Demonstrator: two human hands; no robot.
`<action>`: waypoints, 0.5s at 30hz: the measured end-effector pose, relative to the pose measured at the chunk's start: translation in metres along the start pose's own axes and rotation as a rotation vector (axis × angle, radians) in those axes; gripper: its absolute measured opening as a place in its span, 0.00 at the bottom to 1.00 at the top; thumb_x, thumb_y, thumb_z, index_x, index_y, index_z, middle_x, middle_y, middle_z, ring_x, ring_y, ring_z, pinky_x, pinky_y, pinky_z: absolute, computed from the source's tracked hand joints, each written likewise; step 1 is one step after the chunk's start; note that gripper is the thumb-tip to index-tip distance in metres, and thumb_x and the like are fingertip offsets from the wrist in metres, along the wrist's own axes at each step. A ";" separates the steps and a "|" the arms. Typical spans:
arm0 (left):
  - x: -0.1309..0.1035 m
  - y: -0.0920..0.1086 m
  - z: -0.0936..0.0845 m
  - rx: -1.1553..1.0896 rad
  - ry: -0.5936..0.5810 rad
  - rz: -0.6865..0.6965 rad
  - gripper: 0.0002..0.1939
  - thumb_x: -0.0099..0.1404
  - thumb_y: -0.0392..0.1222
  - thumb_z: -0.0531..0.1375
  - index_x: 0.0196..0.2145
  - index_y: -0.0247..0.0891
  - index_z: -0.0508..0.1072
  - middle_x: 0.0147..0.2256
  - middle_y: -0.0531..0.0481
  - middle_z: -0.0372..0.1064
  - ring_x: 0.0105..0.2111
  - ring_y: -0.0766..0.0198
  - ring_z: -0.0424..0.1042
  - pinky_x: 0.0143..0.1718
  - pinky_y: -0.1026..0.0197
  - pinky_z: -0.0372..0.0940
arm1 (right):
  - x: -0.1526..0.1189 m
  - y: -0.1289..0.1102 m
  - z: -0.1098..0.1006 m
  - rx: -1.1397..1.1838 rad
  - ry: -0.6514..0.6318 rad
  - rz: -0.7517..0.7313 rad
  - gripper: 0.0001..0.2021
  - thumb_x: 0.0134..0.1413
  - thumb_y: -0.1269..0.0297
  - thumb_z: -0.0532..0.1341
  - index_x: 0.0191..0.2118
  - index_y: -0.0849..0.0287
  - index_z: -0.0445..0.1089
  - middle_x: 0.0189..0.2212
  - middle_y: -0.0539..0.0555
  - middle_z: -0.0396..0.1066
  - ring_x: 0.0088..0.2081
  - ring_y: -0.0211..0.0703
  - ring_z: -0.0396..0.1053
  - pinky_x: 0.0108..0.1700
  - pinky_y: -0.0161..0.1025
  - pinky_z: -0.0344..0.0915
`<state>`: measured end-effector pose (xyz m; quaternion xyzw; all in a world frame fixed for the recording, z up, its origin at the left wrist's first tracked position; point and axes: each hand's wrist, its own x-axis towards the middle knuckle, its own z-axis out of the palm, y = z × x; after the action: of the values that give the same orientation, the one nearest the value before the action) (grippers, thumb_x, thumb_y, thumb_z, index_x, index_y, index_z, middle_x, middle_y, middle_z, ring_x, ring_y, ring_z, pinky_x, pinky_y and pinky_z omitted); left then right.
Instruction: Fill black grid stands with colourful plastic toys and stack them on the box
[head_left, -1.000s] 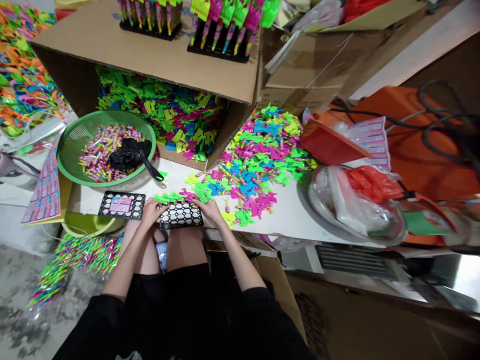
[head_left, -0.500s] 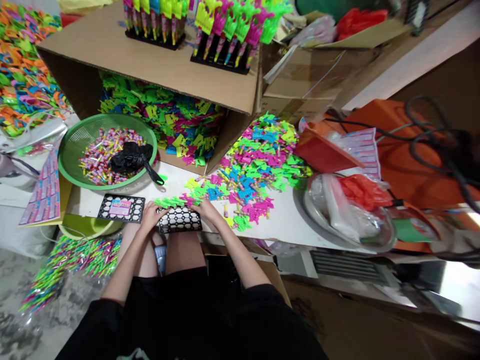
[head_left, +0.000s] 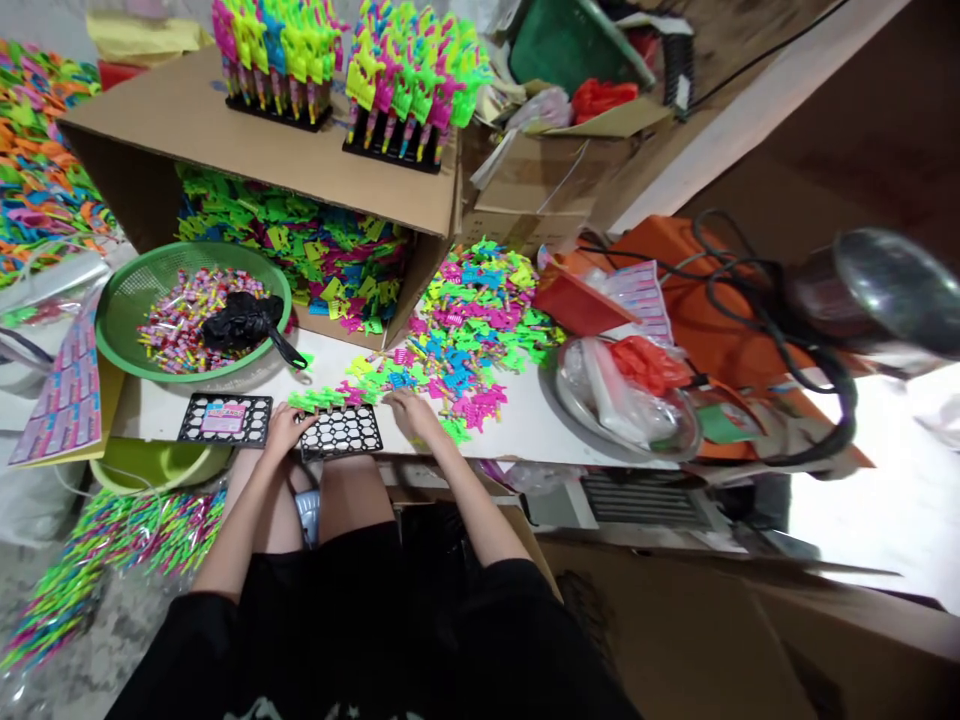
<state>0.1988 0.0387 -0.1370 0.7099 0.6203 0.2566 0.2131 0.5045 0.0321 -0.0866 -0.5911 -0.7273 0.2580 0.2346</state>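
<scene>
My left hand (head_left: 285,428) is closed on the left end of a black plastic rack with rows of holes (head_left: 341,432), at the table's front edge. Along the rack's far edge stands a row of bright plastic toys (head_left: 322,397), mostly green with some pink. My right hand (head_left: 411,412) is just off the rack's right end, beside the loose toys. Its fingers are pinched together; what they hold, if anything, is too small to make out. To the left lies a second black rack (head_left: 259,425) with a pink and blue label (head_left: 223,417) on it.
Loose toys (head_left: 480,320) are heaped right of an open carton (head_left: 247,190) full of more. Two filled display racks (head_left: 394,160) stand on it. A green basket (head_left: 112,330) holds small candy tubes and a black bag. A metal bowl (head_left: 570,400) with plastic bags stands right.
My right hand has come away from the rack to the right. The rack now shows its holed face more fully. The camera view has shifted, bringing more of the right side into sight.
</scene>
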 end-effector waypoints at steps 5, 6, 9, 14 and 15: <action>0.000 0.002 -0.001 -0.013 0.003 0.001 0.14 0.56 0.53 0.64 0.25 0.39 0.74 0.30 0.47 0.72 0.40 0.56 0.68 0.43 0.57 0.61 | -0.028 0.031 -0.042 -0.500 -0.131 0.051 0.11 0.53 0.77 0.56 0.34 0.60 0.74 0.44 0.62 0.68 0.46 0.49 0.67 0.43 0.40 0.63; 0.000 0.002 -0.002 -0.006 0.005 0.001 0.14 0.56 0.54 0.64 0.25 0.39 0.74 0.30 0.47 0.72 0.39 0.56 0.68 0.43 0.57 0.61 | -0.031 0.034 -0.046 -0.545 -0.144 0.026 0.11 0.54 0.77 0.55 0.36 0.60 0.74 0.45 0.62 0.68 0.47 0.50 0.66 0.43 0.41 0.63; 0.001 0.002 -0.001 0.019 0.001 0.009 0.15 0.56 0.54 0.63 0.25 0.39 0.74 0.30 0.47 0.72 0.39 0.56 0.68 0.43 0.57 0.61 | -0.034 0.036 -0.050 -0.581 -0.156 -0.063 0.11 0.56 0.76 0.54 0.39 0.59 0.73 0.47 0.62 0.67 0.48 0.51 0.65 0.45 0.43 0.62; 0.000 -0.001 0.001 0.039 0.010 0.007 0.15 0.57 0.55 0.63 0.26 0.39 0.75 0.30 0.47 0.71 0.39 0.57 0.68 0.43 0.57 0.62 | -0.027 0.032 -0.045 -0.451 -0.060 -0.128 0.10 0.58 0.71 0.53 0.43 0.60 0.70 0.49 0.63 0.68 0.50 0.52 0.65 0.49 0.44 0.62; 0.000 -0.001 0.001 0.043 0.013 0.004 0.15 0.57 0.55 0.63 0.26 0.39 0.75 0.29 0.47 0.71 0.39 0.57 0.68 0.42 0.57 0.62 | -0.025 0.031 -0.041 -0.373 -0.030 -0.116 0.10 0.58 0.69 0.54 0.43 0.60 0.69 0.47 0.62 0.69 0.48 0.52 0.66 0.49 0.44 0.62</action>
<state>0.1984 0.0387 -0.1388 0.7140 0.6254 0.2485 0.1934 0.5585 0.0167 -0.0769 -0.5774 -0.7989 0.1137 0.1244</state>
